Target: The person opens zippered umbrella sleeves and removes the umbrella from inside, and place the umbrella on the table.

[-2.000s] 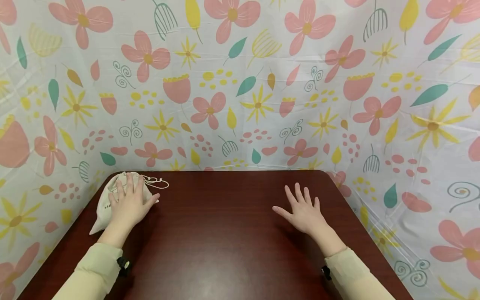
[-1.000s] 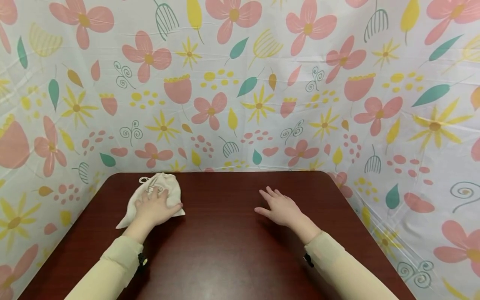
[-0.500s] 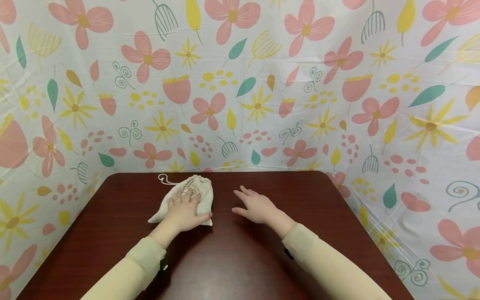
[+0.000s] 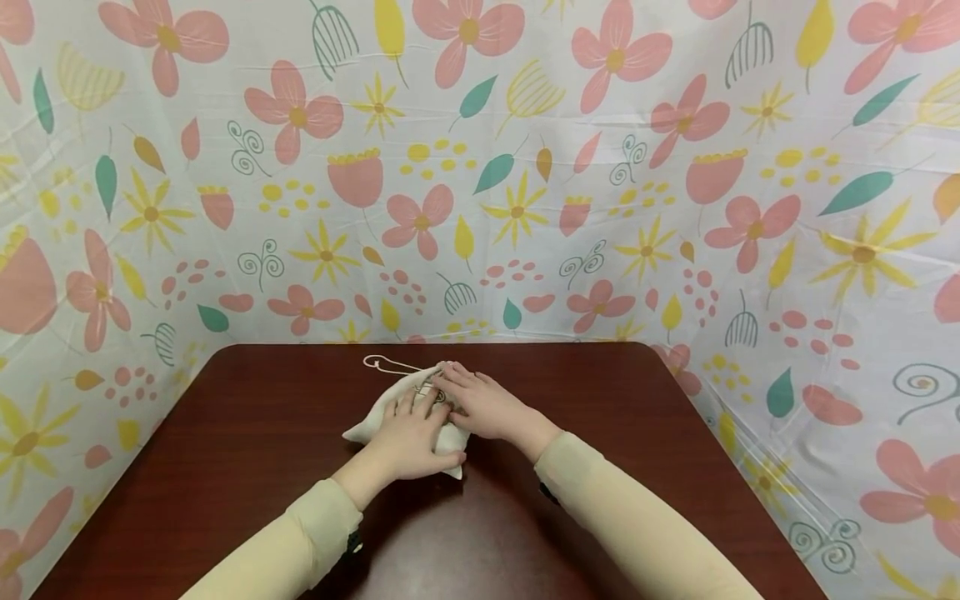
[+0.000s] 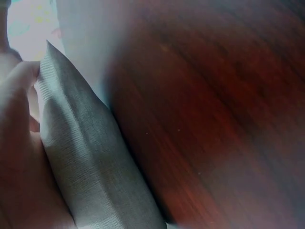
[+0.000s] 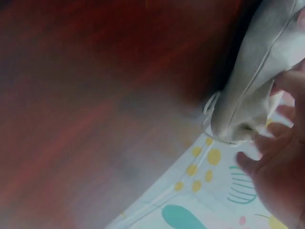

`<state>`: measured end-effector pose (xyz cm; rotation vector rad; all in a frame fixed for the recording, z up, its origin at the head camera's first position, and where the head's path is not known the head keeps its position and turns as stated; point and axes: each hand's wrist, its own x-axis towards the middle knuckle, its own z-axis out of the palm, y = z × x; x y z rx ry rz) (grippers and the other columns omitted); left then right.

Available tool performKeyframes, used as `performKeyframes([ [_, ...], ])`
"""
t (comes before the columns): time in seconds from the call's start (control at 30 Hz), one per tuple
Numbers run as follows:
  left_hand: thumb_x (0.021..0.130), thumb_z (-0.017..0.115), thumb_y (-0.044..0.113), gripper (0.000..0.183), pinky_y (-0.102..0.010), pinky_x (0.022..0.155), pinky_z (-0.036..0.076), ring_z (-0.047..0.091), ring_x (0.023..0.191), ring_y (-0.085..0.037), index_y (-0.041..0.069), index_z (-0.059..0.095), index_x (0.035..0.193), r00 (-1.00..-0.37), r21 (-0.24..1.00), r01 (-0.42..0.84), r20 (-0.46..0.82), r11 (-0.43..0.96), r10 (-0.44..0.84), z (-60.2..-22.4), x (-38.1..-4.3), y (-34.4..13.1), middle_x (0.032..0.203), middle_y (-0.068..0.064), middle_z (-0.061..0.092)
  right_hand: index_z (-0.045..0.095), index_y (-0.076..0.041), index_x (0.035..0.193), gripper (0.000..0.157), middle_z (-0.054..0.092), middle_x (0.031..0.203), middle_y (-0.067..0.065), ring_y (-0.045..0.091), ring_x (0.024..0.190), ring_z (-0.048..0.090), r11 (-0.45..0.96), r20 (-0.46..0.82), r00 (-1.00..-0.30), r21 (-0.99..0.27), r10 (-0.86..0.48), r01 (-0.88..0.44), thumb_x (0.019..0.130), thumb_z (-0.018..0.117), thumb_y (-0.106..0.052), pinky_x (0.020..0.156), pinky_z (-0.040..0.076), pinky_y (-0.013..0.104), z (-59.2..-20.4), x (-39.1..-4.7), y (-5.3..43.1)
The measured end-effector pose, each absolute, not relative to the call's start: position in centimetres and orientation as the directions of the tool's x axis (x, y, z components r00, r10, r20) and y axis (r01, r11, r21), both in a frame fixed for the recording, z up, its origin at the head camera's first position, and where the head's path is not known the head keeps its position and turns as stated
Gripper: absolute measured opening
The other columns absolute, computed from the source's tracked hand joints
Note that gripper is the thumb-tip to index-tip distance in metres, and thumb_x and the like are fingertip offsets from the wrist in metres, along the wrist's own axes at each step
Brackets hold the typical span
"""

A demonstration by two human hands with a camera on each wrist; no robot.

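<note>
A cream cloth drawstring pouch (image 4: 369,425) lies near the middle of the table, plump and tilted, with a dark print partly covered by fingers. My left hand (image 4: 411,437) rests on its top, fingers spread and the thumb along its near right side. Against the pouch's right side and gathered end is my right hand (image 4: 489,404), its fingertips touching the cloth near the left fingers. The drawstring (image 4: 375,357) trails from the far end toward the left. In the left wrist view, the pouch's side (image 5: 95,152) stands close beside the palm. The right wrist view shows its seam and gathered mouth (image 6: 228,133).
The dark red-brown table (image 4: 600,467) has a shiny wood surface with rounded far corners. A white curtain (image 4: 480,250) printed with flowers and leaves hangs behind it and along both sides.
From the far left of the table, the pouch has moved right to the middle under my left hand. My right hand has come leftward and now touches it.
</note>
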<state>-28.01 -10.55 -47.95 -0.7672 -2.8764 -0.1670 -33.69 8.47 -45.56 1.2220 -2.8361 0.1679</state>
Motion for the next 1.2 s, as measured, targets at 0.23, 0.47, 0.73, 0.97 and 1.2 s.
performKeyframes([
  [0.23, 0.084, 0.045, 0.077, 0.087, -0.066, 0.105, 0.022, 0.024, 0.141, -0.044, 0.021, 0.039, 0.151, -0.782, -0.007, 0.604, 0.186, 0.797, 0.595, -48.0, -28.0, -11.0, 0.158, -0.005, 0.026, 0.033, -0.023, 0.155, 0.065, 0.024, 0.16, -0.003, 0.022, 0.147, 0.017, 0.645, 0.057, -0.642, 0.039, -0.764, -0.764, 0.098, 0.054, -0.046, 0.112, 0.016, 0.058, -46.3, -35.0, 9.3],
  [0.47, 0.086, 0.047, 0.074, 0.088, -0.06, 0.11, 0.019, 0.022, 0.144, -0.038, 0.017, 0.038, 0.152, -0.745, -0.002, 0.65, 0.196, 0.76, 0.637, -48.2, -27.7, -12.3, 0.159, -0.008, 0.027, 0.041, -0.024, 0.151, 0.066, 0.04, 0.153, 0.0, 0.023, 0.141, 0.032, 0.648, 0.07, -0.645, 0.024, -0.761, -0.761, 0.094, 0.06, -0.051, 0.11, 0.015, 0.062, -46.3, -35.6, 11.1],
  [0.73, 0.09, 0.06, 0.055, 0.072, -0.054, 0.109, 0.028, 0.029, 0.142, -0.036, 0.011, 0.047, 0.147, -0.689, -0.035, 0.691, 0.272, 0.722, 0.672, -47.8, -27.3, -14.7, 0.155, -0.014, 0.034, 0.048, -0.024, 0.146, 0.061, 0.05, 0.143, -0.002, 0.022, 0.127, 0.044, 0.687, 0.079, -0.683, 0.045, -0.726, -0.726, 0.093, 0.061, -0.051, 0.109, 0.026, 0.051, -46.6, -35.6, 12.9],
  [0.97, 0.089, 0.074, 0.027, 0.063, -0.047, 0.09, 0.05, 0.05, 0.128, -0.034, 0.006, 0.05, 0.144, -0.647, -0.027, 0.713, 0.359, 0.7, 0.673, -47.3, -28.3, -17.7, 0.148, -0.016, 0.044, 0.062, -0.016, 0.131, 0.047, 0.055, 0.134, 0.0, 0.022, 0.131, 0.045, 0.689, 0.116, -0.683, 0.017, -0.721, -0.725, 0.094, 0.062, -0.046, 0.108, 0.03, 0.05, -46.4, -34.6, 13.5],
  [1.2, 0.089, 0.07, 0.006, 0.061, -0.042, 0.072, 0.054, 0.062, 0.113, -0.031, 0.016, 0.051, 0.145, -0.711, -0.048, 0.64, 0.342, 0.767, 0.614, -47.2, -30.2, -19.3, 0.146, -0.009, 0.049, 0.058, -0.012, 0.135, 0.058, 0.035, 0.155, 0.007, 0.021, 0.144, 0.028, 0.68, 0.066, -0.681, -0.036, -0.729, -0.732, 0.097, 0.051, -0.056, 0.108, 0.033, 0.049, -46.4, -32.7, 13.1],
])
